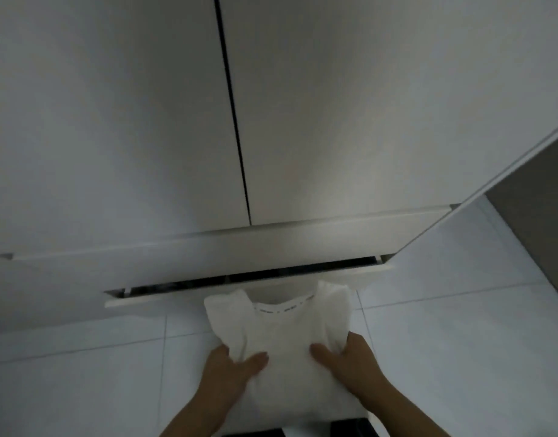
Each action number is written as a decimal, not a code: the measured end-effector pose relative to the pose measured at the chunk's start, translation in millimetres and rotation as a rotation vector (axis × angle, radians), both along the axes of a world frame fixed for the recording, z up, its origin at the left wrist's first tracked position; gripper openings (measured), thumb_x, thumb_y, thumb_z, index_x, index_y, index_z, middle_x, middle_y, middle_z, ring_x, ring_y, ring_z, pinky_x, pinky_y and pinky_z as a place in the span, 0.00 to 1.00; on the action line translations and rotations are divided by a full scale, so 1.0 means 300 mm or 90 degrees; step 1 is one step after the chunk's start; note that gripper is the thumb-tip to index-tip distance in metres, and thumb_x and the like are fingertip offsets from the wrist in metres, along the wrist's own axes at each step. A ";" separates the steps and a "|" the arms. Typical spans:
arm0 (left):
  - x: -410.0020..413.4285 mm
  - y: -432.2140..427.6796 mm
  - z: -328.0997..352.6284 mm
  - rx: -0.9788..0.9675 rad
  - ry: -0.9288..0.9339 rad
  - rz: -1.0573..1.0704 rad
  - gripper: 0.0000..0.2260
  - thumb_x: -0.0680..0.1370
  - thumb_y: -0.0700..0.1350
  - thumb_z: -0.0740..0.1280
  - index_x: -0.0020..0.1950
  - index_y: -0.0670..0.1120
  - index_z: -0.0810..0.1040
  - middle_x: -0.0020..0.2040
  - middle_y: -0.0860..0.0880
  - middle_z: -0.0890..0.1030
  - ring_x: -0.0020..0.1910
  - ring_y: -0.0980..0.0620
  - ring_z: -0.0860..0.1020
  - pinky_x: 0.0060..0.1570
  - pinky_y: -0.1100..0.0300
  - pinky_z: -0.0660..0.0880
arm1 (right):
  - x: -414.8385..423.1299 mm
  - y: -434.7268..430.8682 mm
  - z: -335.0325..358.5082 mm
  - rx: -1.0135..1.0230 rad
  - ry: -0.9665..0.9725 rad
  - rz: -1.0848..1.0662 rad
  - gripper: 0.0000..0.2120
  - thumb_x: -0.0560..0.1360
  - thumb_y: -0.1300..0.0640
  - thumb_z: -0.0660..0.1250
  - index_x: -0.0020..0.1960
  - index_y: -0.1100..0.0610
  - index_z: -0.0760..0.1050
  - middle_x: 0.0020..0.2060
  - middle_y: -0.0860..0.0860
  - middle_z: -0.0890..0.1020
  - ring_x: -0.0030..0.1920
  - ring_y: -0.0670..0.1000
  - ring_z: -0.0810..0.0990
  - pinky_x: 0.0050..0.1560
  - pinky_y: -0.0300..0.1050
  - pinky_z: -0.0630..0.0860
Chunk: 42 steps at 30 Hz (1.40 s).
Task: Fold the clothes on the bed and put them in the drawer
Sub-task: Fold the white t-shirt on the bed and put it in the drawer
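A folded white shirt [287,335], its collar pointing away from me, hangs in the air in front of a white wardrobe. My left hand [233,370] grips its near left side and my right hand [347,361] grips its near right side, thumbs on top. Just beyond the shirt's collar is a white drawer [240,294], pulled out only a little, with a narrow dark gap along its top. What lies inside the drawer is hidden.
Tall white wardrobe doors [145,121] with a dark seam fill the upper view. An opened door panel [507,159] angles in from the right. Below is a pale tiled floor [82,389]. Something dark shows at the bottom edge.
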State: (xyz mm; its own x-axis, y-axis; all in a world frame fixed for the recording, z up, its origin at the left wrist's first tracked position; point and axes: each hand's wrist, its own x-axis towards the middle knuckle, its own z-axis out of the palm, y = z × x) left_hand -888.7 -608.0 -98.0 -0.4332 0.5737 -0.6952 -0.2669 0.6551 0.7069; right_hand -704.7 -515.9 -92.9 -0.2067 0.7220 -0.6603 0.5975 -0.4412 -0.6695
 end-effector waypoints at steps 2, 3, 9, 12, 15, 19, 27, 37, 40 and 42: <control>0.048 0.009 -0.067 -0.019 -0.023 0.066 0.08 0.66 0.39 0.77 0.42 0.44 0.81 0.41 0.48 0.84 0.41 0.49 0.81 0.37 0.61 0.78 | 0.011 0.071 -0.073 -0.023 0.029 0.059 0.09 0.69 0.53 0.73 0.46 0.52 0.75 0.39 0.43 0.79 0.39 0.40 0.78 0.31 0.29 0.72; 0.068 0.010 -0.100 -0.037 -0.041 0.100 0.11 0.66 0.40 0.77 0.46 0.41 0.81 0.43 0.46 0.83 0.44 0.45 0.81 0.43 0.56 0.78 | 0.016 0.099 -0.110 -0.035 0.039 0.089 0.08 0.70 0.54 0.72 0.45 0.52 0.76 0.39 0.43 0.80 0.38 0.39 0.78 0.30 0.28 0.72; 0.133 0.118 -0.356 -0.064 -0.035 0.235 0.14 0.67 0.41 0.76 0.50 0.39 0.78 0.40 0.46 0.82 0.40 0.47 0.80 0.38 0.57 0.76 | -0.013 0.306 -0.375 0.020 0.044 0.273 0.15 0.70 0.54 0.72 0.56 0.54 0.75 0.51 0.49 0.80 0.48 0.44 0.80 0.46 0.35 0.76; 0.137 0.229 -0.537 -0.023 -0.028 0.265 0.13 0.69 0.40 0.74 0.51 0.37 0.79 0.41 0.44 0.83 0.38 0.47 0.80 0.32 0.58 0.75 | -0.074 0.451 -0.580 0.140 0.017 0.355 0.27 0.69 0.55 0.73 0.65 0.61 0.69 0.60 0.57 0.76 0.61 0.56 0.74 0.62 0.53 0.72; 0.162 0.309 -0.705 -0.007 -0.005 0.311 0.10 0.70 0.42 0.74 0.48 0.41 0.79 0.48 0.36 0.82 0.47 0.36 0.79 0.38 0.50 0.77 | -0.126 0.559 -0.780 0.249 -0.141 0.496 0.34 0.72 0.47 0.68 0.72 0.58 0.61 0.70 0.54 0.67 0.70 0.54 0.64 0.73 0.53 0.55; 0.221 0.338 -0.854 0.005 -0.011 0.351 0.08 0.70 0.42 0.74 0.46 0.45 0.77 0.47 0.38 0.82 0.47 0.42 0.80 0.43 0.52 0.77 | -0.121 0.589 -0.931 0.253 -0.168 0.508 0.33 0.74 0.47 0.65 0.74 0.57 0.57 0.71 0.54 0.64 0.72 0.54 0.59 0.74 0.49 0.42; 0.227 0.198 -0.899 -0.053 -0.005 0.354 0.11 0.69 0.41 0.74 0.47 0.38 0.79 0.30 0.48 0.79 0.27 0.53 0.76 0.22 0.68 0.70 | -0.078 0.477 -0.948 0.254 -0.117 0.447 0.36 0.72 0.47 0.69 0.73 0.56 0.56 0.68 0.54 0.62 0.71 0.51 0.53 0.73 0.49 0.44; 0.286 0.025 -0.898 -0.132 0.024 0.267 0.08 0.67 0.39 0.76 0.38 0.46 0.77 0.36 0.52 0.81 0.37 0.52 0.79 0.33 0.61 0.74 | 0.095 0.215 -0.990 0.248 -0.065 0.438 0.35 0.70 0.43 0.63 0.72 0.56 0.59 0.65 0.53 0.65 0.69 0.52 0.57 0.67 0.39 0.31; 0.316 -0.034 -0.890 -0.161 0.039 0.244 0.10 0.67 0.41 0.76 0.40 0.46 0.75 0.35 0.55 0.79 0.36 0.57 0.76 0.29 0.64 0.69 | 0.133 0.132 -0.981 0.234 -0.047 0.423 0.36 0.66 0.43 0.61 0.70 0.59 0.63 0.62 0.54 0.68 0.67 0.54 0.60 0.66 0.35 0.30; 0.340 -0.080 -0.882 -0.189 0.043 0.220 0.10 0.68 0.42 0.75 0.43 0.43 0.75 0.35 0.55 0.78 0.36 0.57 0.75 0.29 0.64 0.68 | 0.157 0.080 -0.968 0.214 -0.052 0.419 0.36 0.66 0.43 0.61 0.69 0.59 0.63 0.62 0.53 0.68 0.67 0.53 0.60 0.65 0.33 0.30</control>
State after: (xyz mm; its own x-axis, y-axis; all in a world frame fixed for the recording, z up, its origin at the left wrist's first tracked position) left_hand -786.8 -632.1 -362.6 -0.6135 0.1683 -0.7715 -0.4650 0.7127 0.5252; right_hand -657.7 -492.0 -383.4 -0.6265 0.6314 -0.4569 0.7208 0.2463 -0.6479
